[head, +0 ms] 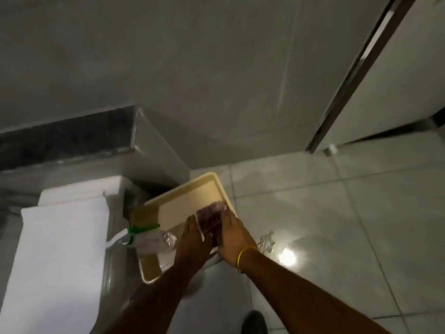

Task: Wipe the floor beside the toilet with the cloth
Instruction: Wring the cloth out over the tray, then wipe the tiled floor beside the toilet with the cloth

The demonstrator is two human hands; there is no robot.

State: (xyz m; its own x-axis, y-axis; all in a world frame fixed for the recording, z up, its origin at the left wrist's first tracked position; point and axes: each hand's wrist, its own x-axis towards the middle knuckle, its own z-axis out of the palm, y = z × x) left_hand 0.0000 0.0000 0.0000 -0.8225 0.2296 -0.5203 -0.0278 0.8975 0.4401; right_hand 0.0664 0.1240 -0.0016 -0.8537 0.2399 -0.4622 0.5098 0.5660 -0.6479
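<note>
Head view: dark reddish folded cloth [210, 221] lies on beige plastic tray [192, 191] beside white toilet [60, 249], pressed between left hand [192, 239] and right hand [232, 239]; both hands grasp it, fingers extended

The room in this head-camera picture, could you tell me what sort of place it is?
Most likely a bathroom or toilet stall. A white toilet with its cistern stands at the left, the floor is glossy grey tile, and what looks like a partition door hangs at the right.
</note>
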